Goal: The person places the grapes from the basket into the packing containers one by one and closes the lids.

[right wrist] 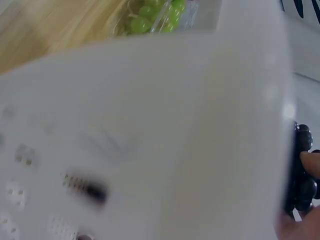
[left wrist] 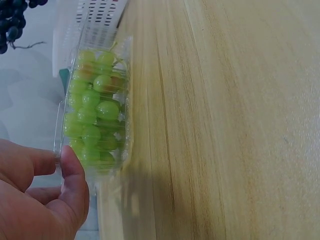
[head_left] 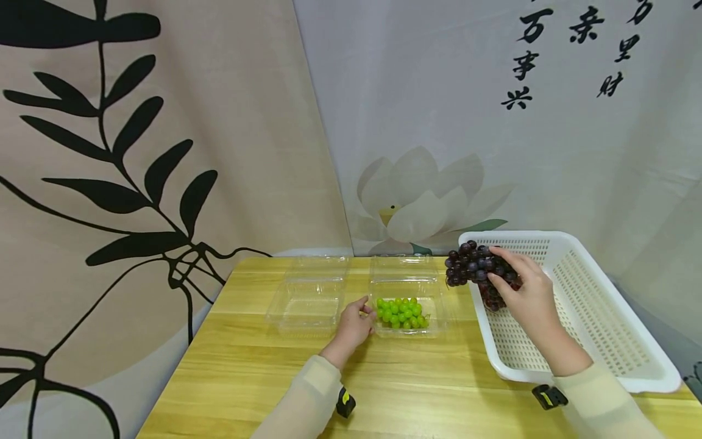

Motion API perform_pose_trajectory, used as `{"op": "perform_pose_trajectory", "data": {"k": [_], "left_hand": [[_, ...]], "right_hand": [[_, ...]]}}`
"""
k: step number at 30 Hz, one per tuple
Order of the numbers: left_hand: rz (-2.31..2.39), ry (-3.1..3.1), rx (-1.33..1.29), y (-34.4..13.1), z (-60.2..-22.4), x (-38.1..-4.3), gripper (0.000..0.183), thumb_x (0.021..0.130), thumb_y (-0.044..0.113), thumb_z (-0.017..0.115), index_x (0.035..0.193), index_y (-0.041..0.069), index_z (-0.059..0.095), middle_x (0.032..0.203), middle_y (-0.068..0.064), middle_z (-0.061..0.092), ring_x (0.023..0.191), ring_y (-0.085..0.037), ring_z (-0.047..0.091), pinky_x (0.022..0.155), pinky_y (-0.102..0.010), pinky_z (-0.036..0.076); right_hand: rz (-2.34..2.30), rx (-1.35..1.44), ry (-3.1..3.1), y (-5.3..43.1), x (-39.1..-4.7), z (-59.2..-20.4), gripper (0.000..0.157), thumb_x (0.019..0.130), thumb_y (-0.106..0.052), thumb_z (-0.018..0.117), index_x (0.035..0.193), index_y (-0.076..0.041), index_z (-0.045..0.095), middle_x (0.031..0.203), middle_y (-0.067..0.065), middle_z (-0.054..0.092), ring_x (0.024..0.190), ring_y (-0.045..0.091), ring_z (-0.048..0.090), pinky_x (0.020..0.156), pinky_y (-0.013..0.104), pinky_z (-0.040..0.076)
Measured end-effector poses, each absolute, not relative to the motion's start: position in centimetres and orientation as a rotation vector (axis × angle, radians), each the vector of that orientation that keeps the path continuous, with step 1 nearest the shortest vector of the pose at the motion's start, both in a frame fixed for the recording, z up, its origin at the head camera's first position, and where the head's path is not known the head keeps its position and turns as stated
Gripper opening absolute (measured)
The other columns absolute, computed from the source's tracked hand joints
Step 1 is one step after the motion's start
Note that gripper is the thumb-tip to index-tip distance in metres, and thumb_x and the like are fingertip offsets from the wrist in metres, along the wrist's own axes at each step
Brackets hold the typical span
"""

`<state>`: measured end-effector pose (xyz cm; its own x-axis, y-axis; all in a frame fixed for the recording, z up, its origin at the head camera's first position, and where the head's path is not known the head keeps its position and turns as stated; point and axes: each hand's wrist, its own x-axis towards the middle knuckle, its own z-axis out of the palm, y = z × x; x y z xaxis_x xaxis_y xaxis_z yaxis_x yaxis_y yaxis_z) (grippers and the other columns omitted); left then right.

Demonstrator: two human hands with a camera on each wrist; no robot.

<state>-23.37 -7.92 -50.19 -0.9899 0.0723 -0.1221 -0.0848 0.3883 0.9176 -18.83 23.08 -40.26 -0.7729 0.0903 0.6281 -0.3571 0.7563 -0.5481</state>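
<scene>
My right hand holds a bunch of dark purple grapes between thumb and fingers, over the left rim of the white plastic basket. Just below it, inside the basket, more dark reddish grapes show. The thumb and a finger of my left hand pinch the left edge of a clear plastic clamshell box with its lid folded back. A bunch of green grapes lies in that box. In the right wrist view, the basket wall covers most of the dark bunch.
A second clear clamshell box, lid open and nothing inside, stands left of the one with green grapes. All stand on a wooden table. A printed cloth curtain hangs directly behind the table.
</scene>
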Motion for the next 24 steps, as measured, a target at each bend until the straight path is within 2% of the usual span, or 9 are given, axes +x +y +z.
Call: {"op": "perform_pose_trajectory", "data": {"k": [3, 8, 12, 15, 16, 19, 22, 24], "left_hand": [[1.674, 2.488, -0.012, -7.9, -50.2, -23.4, 0.054, 0.093, 0.002, 0.056, 0.143, -0.003, 0.035, 0.099, -0.008, 0.052, 0.057, -0.01, 0.05, 0.061, -0.037, 0.057], [1.693, 2.468, -0.015, -8.0, -50.1, -23.3, 0.055, 0.093, 0.001, 0.056, 0.144, -0.003, 0.035, 0.099, -0.009, 0.051, 0.059, -0.012, 0.051, 0.062, -0.037, 0.057], [1.683, 2.477, -0.012, -8.0, -50.0, -23.2, 0.054, 0.093, 0.001, 0.056, 0.143, -0.003, 0.035, 0.099, -0.008, 0.052, 0.06, -0.014, 0.053, 0.062, -0.038, 0.057], [1.669, 2.496, 0.0, -8.0, -50.0, -23.2, 0.054, 0.093, 0.001, 0.056, 0.143, -0.004, 0.035, 0.098, -0.009, 0.052, 0.059, -0.013, 0.053, 0.062, -0.038, 0.057], [1.664, 2.498, -0.002, -7.9, -50.0, -23.1, 0.054, 0.093, 0.001, 0.056, 0.143, -0.004, 0.035, 0.098, -0.009, 0.053, 0.058, -0.013, 0.053, 0.061, -0.038, 0.057], [1.655, 2.505, -0.001, -7.9, -49.9, -23.1, 0.054, 0.093, 0.002, 0.056, 0.143, -0.005, 0.035, 0.098, -0.008, 0.053, 0.058, -0.012, 0.053, 0.06, -0.037, 0.057], [1.657, 2.496, -0.012, -7.9, -49.9, -23.2, 0.054, 0.094, 0.002, 0.055, 0.143, -0.003, 0.035, 0.099, -0.008, 0.053, 0.058, -0.012, 0.053, 0.061, -0.038, 0.057], [1.662, 2.492, -0.015, -7.9, -50.0, -23.2, 0.054, 0.094, 0.002, 0.055, 0.143, -0.003, 0.035, 0.099, -0.008, 0.053, 0.058, -0.013, 0.054, 0.061, -0.038, 0.057]], "right_hand": [[0.922, 0.192, -2.306, 22.1, -19.0, -40.2, 0.052, 0.081, -0.004, 0.073, 0.129, -0.022, 0.06, 0.119, 0.015, 0.058, 0.082, 0.016, 0.049, 0.049, 0.015, 0.036], [0.948, 0.201, -2.307, 20.3, -19.2, -40.0, 0.051, 0.083, -0.006, 0.072, 0.129, -0.022, 0.06, 0.118, 0.014, 0.059, 0.074, 0.017, 0.047, 0.051, 0.017, 0.039], [0.968, 0.207, -2.309, 19.0, -19.4, -40.0, 0.051, 0.083, -0.007, 0.072, 0.13, -0.022, 0.059, 0.122, 0.014, 0.058, 0.087, 0.023, 0.054, 0.052, 0.022, 0.039], [0.993, 0.212, -2.314, 18.1, -19.6, -39.8, 0.051, 0.083, -0.008, 0.072, 0.13, -0.023, 0.058, 0.124, 0.013, 0.057, 0.088, 0.026, 0.056, 0.048, 0.027, 0.037], [1.009, 0.219, -2.311, 17.8, -19.6, -39.8, 0.051, 0.083, -0.008, 0.072, 0.13, -0.022, 0.058, 0.124, 0.013, 0.056, 0.089, 0.027, 0.056, 0.05, 0.029, 0.042], [1.063, 0.236, -2.3, 17.0, -19.7, -39.6, 0.051, 0.083, -0.008, 0.072, 0.13, -0.023, 0.058, 0.125, 0.013, 0.056, 0.098, 0.031, 0.057, 0.068, 0.041, 0.053], [1.125, 0.253, -2.288, 16.2, -19.8, -39.5, 0.051, 0.083, -0.008, 0.072, 0.13, -0.023, 0.058, 0.125, 0.012, 0.056, 0.118, 0.036, 0.051, 0.09, 0.055, 0.048], [1.143, 0.256, -2.291, 15.8, -19.9, -39.6, 0.05, 0.083, -0.008, 0.072, 0.13, -0.023, 0.058, 0.124, 0.012, 0.057, 0.119, 0.036, 0.05, 0.092, 0.056, 0.046]]}}
